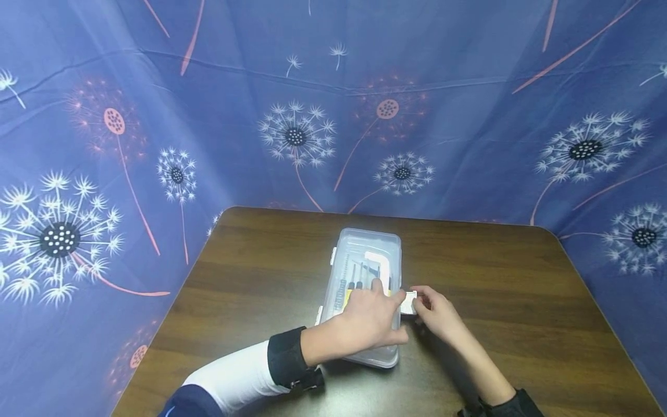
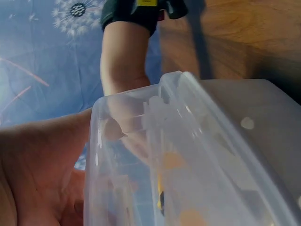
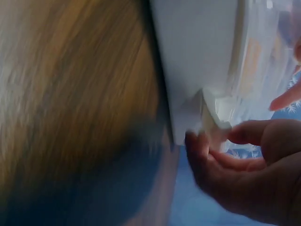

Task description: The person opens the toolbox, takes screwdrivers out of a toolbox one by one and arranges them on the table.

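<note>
A clear plastic case (image 1: 365,240) lies lengthwise on the wooden table, with small dark-handled screwdrivers (image 1: 359,277) and a white bent piece (image 1: 384,266) showing through its lid. My left hand (image 1: 370,318) rests across the near half of the lid, fingers spread and fairly straight. From the right, my right hand (image 1: 438,315) pinches a white flap-like piece (image 1: 409,302) at the case's long side. In the right wrist view this white flap stands out from the case wall between thumb and fingers; whether it is fixed there, I cannot tell.
Two white clips (image 1: 333,255) sit along the left side of the case. The brown table (image 1: 495,278) extends to both sides, and a blue dandelion-print cloth (image 1: 333,75) hangs behind its far edge.
</note>
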{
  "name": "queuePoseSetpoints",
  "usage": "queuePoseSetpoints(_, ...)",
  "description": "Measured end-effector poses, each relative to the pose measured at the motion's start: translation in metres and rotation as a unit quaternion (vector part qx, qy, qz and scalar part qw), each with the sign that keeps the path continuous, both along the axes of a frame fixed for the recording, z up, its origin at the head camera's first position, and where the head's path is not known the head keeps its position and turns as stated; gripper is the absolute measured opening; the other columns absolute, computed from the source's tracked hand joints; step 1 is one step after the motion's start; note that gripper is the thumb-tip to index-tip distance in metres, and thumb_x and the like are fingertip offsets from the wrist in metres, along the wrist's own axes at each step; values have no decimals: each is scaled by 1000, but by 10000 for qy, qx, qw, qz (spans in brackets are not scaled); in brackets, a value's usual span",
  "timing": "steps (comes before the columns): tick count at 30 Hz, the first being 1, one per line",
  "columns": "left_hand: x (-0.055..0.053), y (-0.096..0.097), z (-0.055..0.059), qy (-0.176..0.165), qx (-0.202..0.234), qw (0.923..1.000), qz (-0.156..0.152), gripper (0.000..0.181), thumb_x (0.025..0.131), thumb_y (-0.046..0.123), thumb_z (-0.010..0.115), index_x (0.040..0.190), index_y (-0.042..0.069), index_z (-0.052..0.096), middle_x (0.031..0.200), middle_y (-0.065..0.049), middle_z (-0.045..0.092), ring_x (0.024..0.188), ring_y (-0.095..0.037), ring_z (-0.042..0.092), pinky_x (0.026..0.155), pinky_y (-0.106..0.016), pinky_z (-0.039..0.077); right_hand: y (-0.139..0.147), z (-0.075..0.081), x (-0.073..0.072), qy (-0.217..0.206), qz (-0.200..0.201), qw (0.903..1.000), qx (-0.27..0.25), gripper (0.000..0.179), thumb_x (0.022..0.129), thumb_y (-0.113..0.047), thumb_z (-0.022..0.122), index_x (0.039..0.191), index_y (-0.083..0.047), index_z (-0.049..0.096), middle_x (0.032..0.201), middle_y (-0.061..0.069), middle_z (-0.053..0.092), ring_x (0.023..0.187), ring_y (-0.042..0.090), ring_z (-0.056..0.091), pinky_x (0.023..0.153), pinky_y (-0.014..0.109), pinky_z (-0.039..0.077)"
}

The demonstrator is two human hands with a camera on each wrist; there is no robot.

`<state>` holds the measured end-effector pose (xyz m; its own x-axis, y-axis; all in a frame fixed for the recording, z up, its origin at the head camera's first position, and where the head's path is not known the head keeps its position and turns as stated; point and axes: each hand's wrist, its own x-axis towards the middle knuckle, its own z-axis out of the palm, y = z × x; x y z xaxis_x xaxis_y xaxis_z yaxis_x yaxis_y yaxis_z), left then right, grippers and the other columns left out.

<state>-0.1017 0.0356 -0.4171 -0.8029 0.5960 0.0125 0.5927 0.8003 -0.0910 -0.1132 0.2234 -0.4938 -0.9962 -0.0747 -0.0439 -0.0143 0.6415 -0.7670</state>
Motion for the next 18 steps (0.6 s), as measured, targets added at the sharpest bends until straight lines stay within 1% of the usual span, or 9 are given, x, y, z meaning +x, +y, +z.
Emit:
queuePoseSetpoints(2,-1,-2,3,-183,130,9997,87,65,71,64,58,127,31,58,89,-8,61,68,-18,55,41,-30,40,2,2,2,154,-18,9979,621,42,90,-10,56,128,7,53,101,23,66,80,27,64,69,43,55)
queuePoseSetpoints(3,-1,-3,6,-284,196,9993,115,67,71,64,59,129,31,57,92,-9,61,68,-19,56,42,-31,42,2,4,3,239,-65,9963,828,43,90,-12,57,129,6,53,106,24,64,85,29,64,72,45,56)
queuePoseSetpoints(4,-2,-6,8,-402,276,9987,144,69,72,64,59,132,32,56,96,-10,62,68,-20,57,44,-31,43,0,5,4,410,-131,9943,971,43,89,-13,59,128,4,53,109,25,63,88,29,64,73,47,55)
queuePoseSetpoints(5,-3,-8,11,-518,390,9978,166,70,72,63,59,135,32,54,100,-11,63,69,-21,58,46,-32,45,-2,7,5,603,-191,9925,1045,42,89,-14,60,127,3,54,109,25,62,88,29,63,73,48,55)
queuePoseSetpoints(8,-6,-16,19,-735,794,9940,175,72,72,61,60,138,33,52,105,-12,63,70,-22,59,49,-32,47,-10,11,8,1129,-311,9882,983,32,88,-11,61,118,1,61,96,18,63,78,23,61,65,40,53)
queuePoseSetpoints(10,-9,-21,22,-817,1094,9905,186,72,72,59,61,139,34,51,104,-11,63,70,-21,57,48,-31,45,-15,11,7,1412,-309,9848,967,25,87,-9,61,110,-1,65,84,10,62,69,17,55,57,33,48)
queuePoseSetpoints(12,-11,-25,25,-882,1398,9860,208,70,72,56,61,138,36,50,101,-9,61,65,-19,54,46,-30,42,-19,11,6,1409,-255,9849,968,21,86,-8,61,105,-2,65,76,5,60,63,14,50,53,28,43)
queuePoseSetpoints(14,-12,-29,27,-997,1660,9807,268,68,73,54,60,139,39,49,97,-7,58,60,-18,52,44,-28,40,-21,10,5,1331,-202,9858,1008,19,85,-9,62,102,-2,65,70,3,57,58,12,46,49,27,39)
queuePoseSetpoints(18,-13,-38,31,-1197,2096,9700,288,66,74,51,59,138,39,49,90,-4,54,57,-18,50,42,-26,38,-21,8,5,1183,-108,9873,1055,23,86,-12,62,106,-1,60,69,3,55,55,11,43,46,26,37)
